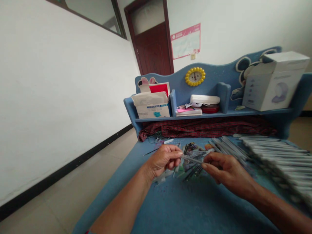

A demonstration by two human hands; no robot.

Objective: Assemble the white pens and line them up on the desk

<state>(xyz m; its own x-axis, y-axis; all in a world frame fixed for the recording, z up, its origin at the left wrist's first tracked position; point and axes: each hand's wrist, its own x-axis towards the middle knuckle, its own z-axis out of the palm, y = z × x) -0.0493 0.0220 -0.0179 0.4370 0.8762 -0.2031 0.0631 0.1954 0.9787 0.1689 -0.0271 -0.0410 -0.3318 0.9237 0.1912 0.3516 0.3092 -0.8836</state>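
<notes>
A thin clear pen barrel (191, 159) stretches between my two hands, slightly lower at its right end. The thumb and fingers of my left hand (168, 157) pinch its left end. At the other end, my right hand (220, 165) closes thumb and forefinger on the barrel; its remaining fingers curl partly out of sight. Behind and below the hands lies a jumble of thin dark pen parts (192, 172), too small and blurred to sort. Several long, pale pen-like sticks (227, 148) lie beyond my right hand.
Many pale, pen-like sticks (280, 159) lie in rows on the right of the blue desk (175, 208). A checked cloth (195, 127) runs under the blue shelf (214, 115). On the shelf stand a mask box (153, 110), stacked papers (188, 112) and a white carton (270, 83).
</notes>
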